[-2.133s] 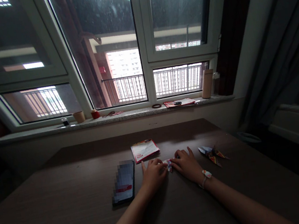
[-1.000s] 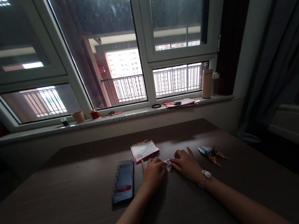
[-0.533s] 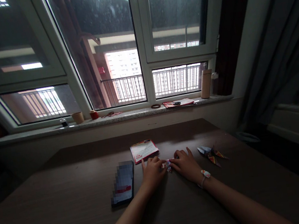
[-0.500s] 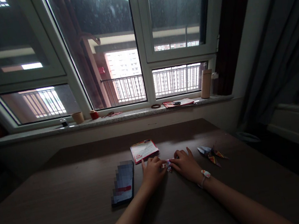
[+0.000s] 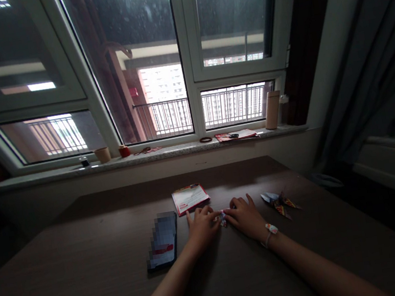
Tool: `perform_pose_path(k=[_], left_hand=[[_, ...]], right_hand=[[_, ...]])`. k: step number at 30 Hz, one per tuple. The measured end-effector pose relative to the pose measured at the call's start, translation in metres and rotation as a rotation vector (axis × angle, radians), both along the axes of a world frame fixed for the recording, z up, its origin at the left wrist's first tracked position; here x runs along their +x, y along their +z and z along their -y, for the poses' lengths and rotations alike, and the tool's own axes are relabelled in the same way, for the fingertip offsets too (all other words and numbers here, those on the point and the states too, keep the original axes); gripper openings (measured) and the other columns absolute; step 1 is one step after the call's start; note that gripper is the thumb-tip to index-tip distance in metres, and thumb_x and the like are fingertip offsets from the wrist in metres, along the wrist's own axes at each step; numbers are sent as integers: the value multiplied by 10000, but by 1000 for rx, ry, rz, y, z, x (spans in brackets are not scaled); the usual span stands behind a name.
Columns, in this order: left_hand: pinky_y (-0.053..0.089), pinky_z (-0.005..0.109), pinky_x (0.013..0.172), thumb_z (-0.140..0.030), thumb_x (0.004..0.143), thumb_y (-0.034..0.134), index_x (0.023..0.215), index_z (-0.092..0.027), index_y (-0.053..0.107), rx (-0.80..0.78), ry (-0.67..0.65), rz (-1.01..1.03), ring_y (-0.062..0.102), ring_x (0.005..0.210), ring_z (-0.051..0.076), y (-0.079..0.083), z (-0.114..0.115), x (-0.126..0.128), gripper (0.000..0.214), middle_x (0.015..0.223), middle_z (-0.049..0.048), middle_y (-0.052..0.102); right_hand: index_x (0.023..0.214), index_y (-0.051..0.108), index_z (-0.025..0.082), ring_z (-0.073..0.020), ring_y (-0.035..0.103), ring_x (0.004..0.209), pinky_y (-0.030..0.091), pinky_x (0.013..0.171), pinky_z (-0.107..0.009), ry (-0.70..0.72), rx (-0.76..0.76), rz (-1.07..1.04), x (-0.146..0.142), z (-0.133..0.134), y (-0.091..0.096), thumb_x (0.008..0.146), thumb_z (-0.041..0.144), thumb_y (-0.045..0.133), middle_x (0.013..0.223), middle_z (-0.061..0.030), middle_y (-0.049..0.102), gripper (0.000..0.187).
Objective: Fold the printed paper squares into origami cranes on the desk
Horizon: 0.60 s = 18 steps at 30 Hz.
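Observation:
On the dark wooden table (image 5: 93,292), my left hand (image 5: 201,227) and my right hand (image 5: 245,217) meet over a small patterned piece of folded paper (image 5: 223,217). Both hands have their fingers curled and pinch the paper from either side, pressing it against the tabletop. Most of the paper is hidden by my fingers. A bracelet with a pale bead sits on my right wrist.
A phone (image 5: 163,240) lies left of my left hand. A red and white paper pack (image 5: 190,198) lies behind the hands. A finished folded paper figure (image 5: 280,202) rests to the right. The windowsill holds cups (image 5: 103,154), a tall tan flask (image 5: 272,110) and papers (image 5: 236,135).
Almost nothing has changed. Both hands stay on the folded paper with only slight finger shifts, and the view has drifted a little.

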<state>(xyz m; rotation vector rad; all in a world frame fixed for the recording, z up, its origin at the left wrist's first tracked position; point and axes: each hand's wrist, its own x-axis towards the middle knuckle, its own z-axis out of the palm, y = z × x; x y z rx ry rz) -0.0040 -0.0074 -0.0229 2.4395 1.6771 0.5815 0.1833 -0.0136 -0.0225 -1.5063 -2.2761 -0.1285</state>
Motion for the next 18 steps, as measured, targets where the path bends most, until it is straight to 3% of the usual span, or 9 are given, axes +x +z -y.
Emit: perform_pose_path(k=[9, 18], left_hand=[[77, 679, 1095, -463, 871, 543, 1122, -445, 663, -1, 53, -38, 422, 1214, 297, 6, 3, 0, 279, 1308, -3, 557], [128, 653, 1092, -478, 855, 557, 1095, -455, 678, -9, 71, -15, 429, 1211, 305, 9, 5, 0, 271, 1297, -7, 568]], right_hand=[[1096, 674, 307, -212, 534, 1060, 199, 1101, -517, -23, -17, -11, -2, 0, 0, 943, 434, 471, 1102, -48, 606, 284], [1061, 653, 282, -218, 535, 1051, 207, 1095, -508, -19, 1, -94, -1, -1, -1, 923, 404, 508, 1063, -48, 607, 234]])
